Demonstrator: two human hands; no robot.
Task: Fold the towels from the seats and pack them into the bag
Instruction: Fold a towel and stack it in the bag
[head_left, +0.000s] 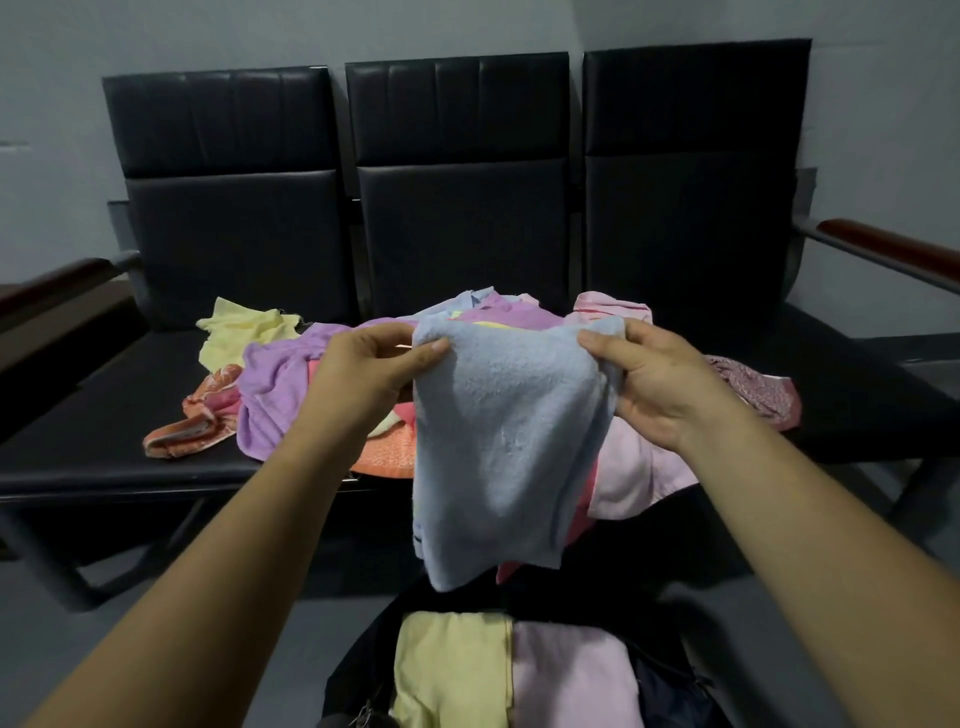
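Both hands up front now, left hand (363, 364) and right hand (660, 384) pinching the top corners of a light blue towel (498, 441) that hangs over the open dark bag (358, 654), yellow towel (452, 670) and pink towel (571, 675) folded inside, a colourful pile (280, 384) on the black seats (104, 415) behind.

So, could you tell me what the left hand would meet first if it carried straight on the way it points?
The left hand, already pinching the blue towel, points toward the seat; it would probably meet the purple towel first, though depth is unclear.
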